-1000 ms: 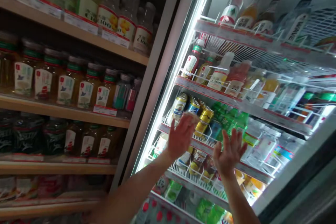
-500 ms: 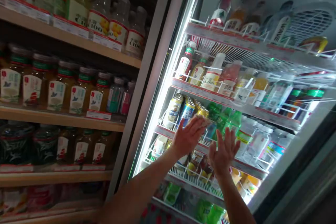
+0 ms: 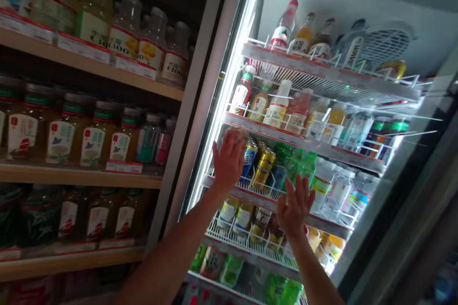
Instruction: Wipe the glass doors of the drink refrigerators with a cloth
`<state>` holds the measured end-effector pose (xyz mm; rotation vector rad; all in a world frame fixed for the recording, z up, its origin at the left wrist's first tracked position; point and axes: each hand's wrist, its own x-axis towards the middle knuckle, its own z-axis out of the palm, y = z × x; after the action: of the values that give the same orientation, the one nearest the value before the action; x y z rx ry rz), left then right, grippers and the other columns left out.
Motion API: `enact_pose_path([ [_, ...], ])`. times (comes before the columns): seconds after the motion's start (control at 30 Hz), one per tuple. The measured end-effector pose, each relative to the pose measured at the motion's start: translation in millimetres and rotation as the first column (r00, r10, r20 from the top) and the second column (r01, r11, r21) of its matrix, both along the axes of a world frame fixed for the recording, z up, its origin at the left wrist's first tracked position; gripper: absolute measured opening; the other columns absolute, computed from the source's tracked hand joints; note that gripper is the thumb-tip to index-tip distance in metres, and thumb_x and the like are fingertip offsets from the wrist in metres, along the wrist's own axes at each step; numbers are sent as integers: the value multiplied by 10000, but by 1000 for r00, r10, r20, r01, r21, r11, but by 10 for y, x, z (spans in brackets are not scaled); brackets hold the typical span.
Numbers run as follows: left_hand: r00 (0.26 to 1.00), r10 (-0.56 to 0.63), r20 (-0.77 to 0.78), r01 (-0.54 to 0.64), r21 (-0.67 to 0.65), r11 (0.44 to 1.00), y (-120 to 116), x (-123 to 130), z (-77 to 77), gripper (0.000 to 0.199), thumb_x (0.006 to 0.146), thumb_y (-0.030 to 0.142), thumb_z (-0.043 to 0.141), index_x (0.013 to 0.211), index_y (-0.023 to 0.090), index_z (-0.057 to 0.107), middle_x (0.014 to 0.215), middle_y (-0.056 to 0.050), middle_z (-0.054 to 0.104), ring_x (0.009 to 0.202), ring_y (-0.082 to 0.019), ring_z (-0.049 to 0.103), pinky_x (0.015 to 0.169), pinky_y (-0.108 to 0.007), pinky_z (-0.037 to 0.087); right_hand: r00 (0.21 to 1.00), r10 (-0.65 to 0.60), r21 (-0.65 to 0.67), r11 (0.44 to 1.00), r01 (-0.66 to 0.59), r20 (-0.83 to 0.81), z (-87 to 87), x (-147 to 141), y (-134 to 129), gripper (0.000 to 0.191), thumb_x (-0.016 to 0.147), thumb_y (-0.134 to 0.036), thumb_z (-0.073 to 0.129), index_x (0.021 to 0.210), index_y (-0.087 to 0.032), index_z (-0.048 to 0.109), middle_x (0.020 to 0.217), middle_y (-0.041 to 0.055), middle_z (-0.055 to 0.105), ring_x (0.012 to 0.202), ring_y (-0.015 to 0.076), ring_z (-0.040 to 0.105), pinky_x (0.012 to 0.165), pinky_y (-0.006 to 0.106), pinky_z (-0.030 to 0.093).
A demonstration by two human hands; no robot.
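Observation:
My left hand [image 3: 231,159] is raised over the left part of the can shelf in the lit drinks cooler, with a pale, crumpled cloth [image 3: 239,133] held flat beneath its fingertips. To its right, my right hand [image 3: 295,207] is lifted with fingers spread and nothing in them, in front of the lower edge of the same shelf. Blue and gold cans [image 3: 264,169] show between the hands, and green bottles [image 3: 307,167] stand above the right one. Whether either palm touches glass is hard to tell.
Wooden shelves [image 3: 82,176] of bottled drinks fill the left side. A grey upright frame [image 3: 186,119] divides them from the cooler. More bottles line the cooler's upper racks [image 3: 304,138], and a dark frame edge runs down the right.
My left hand has moved left and slightly up with the cloth, uncovering the gold cans. My right hand has shifted slightly left. The view has shifted a little.

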<state>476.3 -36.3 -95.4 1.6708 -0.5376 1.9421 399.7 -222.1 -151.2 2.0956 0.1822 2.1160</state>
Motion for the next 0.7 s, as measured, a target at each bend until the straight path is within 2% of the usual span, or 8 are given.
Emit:
enact_pose_path([
  [0.07,1000,-12,-26,11,-56,998,64,14,-52,424,902,214,393,1317,147,447,1441,-133,400,1417,-194,178,1166,-480,58,1000,-4,2,1000,4,8,-6,11,-2,516,876,-200,433,1389,-238,389,1475,94,370,1386,276,291,1113,545,203],
  [0.2,983,-101,152,53,293,955,19,-40,-195,429,896,201,402,1321,231,454,1372,-34,504,1397,-140,234,1178,-408,77,999,-46,-40,998,46,12,-18,36,-15,558,873,-189,425,1420,-239,329,1489,102,340,1389,282,282,1101,554,220],
  [0.27,985,-91,147,55,233,971,71,3,-141,395,892,210,430,1280,237,496,1339,-38,537,1387,-140,263,1176,-406,86,999,-50,-44,998,50,8,-24,48,-17,581,872,-171,419,1435,-242,295,1499,102,322,1393,285,273,1101,564,220],
  [0.4,999,-32,44,35,-75,997,131,90,173,387,886,194,435,1267,188,507,1394,-115,466,1391,-180,263,1160,-448,111,999,-46,-40,998,47,11,-26,59,-7,595,869,-153,419,1443,-233,283,1501,104,317,1401,288,255,1111,567,214],
  [0.47,997,-49,59,50,-2,999,-8,30,227,388,886,192,422,1264,183,512,1406,-98,455,1398,-186,245,1161,-448,113,999,-51,-47,998,51,7,-21,53,-4,598,869,-149,420,1444,-232,280,1504,102,311,1403,287,249,1112,564,215],
  [0.57,978,-106,181,42,327,944,-235,-104,119,379,887,221,436,1255,221,527,1398,-33,474,1402,-168,231,1174,-430,76,998,-62,-53,997,62,3,-11,35,-6,607,870,-142,415,1450,-234,261,1513,104,291,1409,283,233,1109,564,216],
  [0.6,971,-118,209,32,374,927,-249,-123,81,378,889,229,436,1256,246,525,1389,-11,486,1400,-151,235,1178,-419,65,998,-67,-53,996,67,2,-9,31,-8,608,871,-143,416,1451,-235,257,1515,105,287,1410,281,230,1108,564,215],
  [0.7,981,-96,171,52,247,968,-68,-54,91,400,898,213,413,1290,236,489,1390,-44,483,1403,-140,225,1176,-421,30,998,-69,-50,996,69,-12,-9,25,-9,606,872,-144,417,1449,-239,258,1514,104,289,1412,273,225,1109,560,213],
])
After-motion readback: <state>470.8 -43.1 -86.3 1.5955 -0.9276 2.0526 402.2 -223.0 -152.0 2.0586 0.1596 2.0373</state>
